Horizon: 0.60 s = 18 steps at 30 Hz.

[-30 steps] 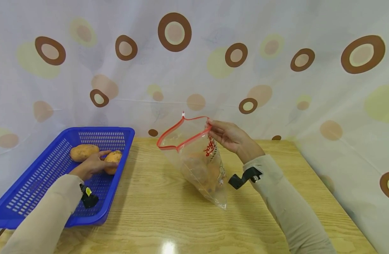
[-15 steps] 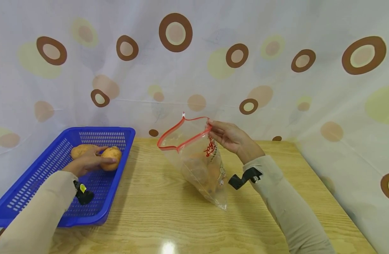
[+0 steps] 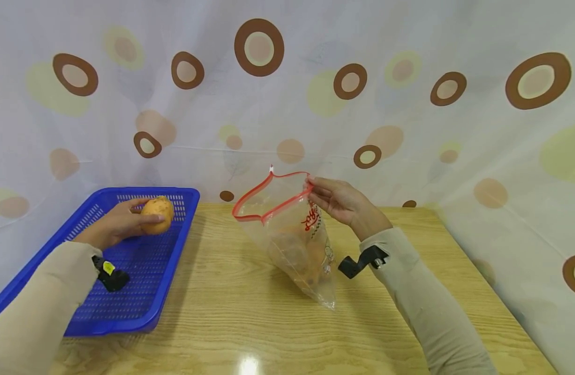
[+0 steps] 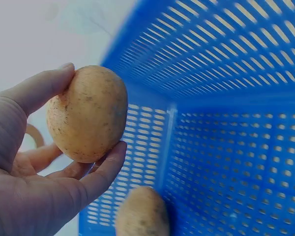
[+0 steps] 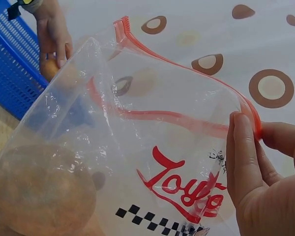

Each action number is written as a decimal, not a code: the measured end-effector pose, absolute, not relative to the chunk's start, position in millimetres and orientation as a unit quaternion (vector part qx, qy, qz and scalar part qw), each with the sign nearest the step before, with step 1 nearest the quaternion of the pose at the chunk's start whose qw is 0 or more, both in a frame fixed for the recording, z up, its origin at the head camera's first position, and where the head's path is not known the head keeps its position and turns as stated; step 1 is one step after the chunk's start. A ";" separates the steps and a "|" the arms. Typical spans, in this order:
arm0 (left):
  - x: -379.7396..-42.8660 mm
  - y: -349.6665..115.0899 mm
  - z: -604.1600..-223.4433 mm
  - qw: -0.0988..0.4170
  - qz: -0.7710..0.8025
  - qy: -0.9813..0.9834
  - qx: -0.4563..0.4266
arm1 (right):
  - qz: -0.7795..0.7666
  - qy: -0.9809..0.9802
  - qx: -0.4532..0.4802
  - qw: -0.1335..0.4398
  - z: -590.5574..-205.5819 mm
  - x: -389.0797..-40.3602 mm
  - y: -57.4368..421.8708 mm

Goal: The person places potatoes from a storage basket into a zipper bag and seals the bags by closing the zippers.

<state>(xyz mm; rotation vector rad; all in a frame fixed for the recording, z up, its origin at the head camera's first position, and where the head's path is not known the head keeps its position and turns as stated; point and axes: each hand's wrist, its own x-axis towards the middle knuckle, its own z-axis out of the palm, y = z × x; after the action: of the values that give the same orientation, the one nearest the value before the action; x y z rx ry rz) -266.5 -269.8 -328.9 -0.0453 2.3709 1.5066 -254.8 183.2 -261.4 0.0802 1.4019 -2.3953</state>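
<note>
My left hand point(image 3: 121, 221) grips a yellow-brown potato point(image 3: 158, 214) between thumb and fingers, raised over the blue basket point(image 3: 163, 284). In the left wrist view a second potato point(image 4: 142, 214) lies in the basket below the held one. My right hand point(image 3: 341, 204) pinches the red-edged rim of a clear zip bag point(image 3: 287, 245) at its right corner. The bag's mouth gapes toward the left, and red lettering marks its side. Through the film, in the right wrist view, a large potato point(image 5: 44, 191) shows inside the bag.
The basket stands at the left of the wooden table point(image 3: 212, 312), with the bag to its right. A spotted curtain point(image 3: 287, 114) hangs behind the table and along its right side. Each wrist carries a black camera mount point(image 3: 362, 262).
My left hand has lifted the potato from beside the basket's right wall and drawn it up and slightly left. The right hand and the bag have stayed in place.
</note>
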 end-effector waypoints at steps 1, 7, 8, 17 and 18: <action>-266.6 -269.3 -325.3 0.167 0.534 0.828 -0.017 | -0.849 0.495 0.029 0.182 -261.3 -255.0 183.5; -265.4 -263.6 -304.4 0.167 0.541 0.824 -0.018 | -0.847 0.499 0.031 0.183 -259.4 -255.0 184.2; -265.2 -261.9 -301.6 0.164 0.538 0.827 -0.013 | -0.846 0.500 0.032 0.184 -258.9 -254.8 184.3; -258.9 -234.1 -280.6 0.142 0.548 0.823 0.042 | -0.843 0.503 0.037 0.186 -256.2 -255.2 185.6; -257.7 -229.9 -278.8 0.140 0.551 0.821 0.046 | -0.844 0.502 0.038 0.186 -256.0 -255.4 185.8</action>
<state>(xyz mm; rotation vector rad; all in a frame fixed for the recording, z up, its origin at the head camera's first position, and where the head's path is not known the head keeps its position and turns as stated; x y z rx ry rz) -257.7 -229.9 -278.8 0.1340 2.3732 1.5916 -255.4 185.8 -256.0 0.1060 1.4146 -2.3768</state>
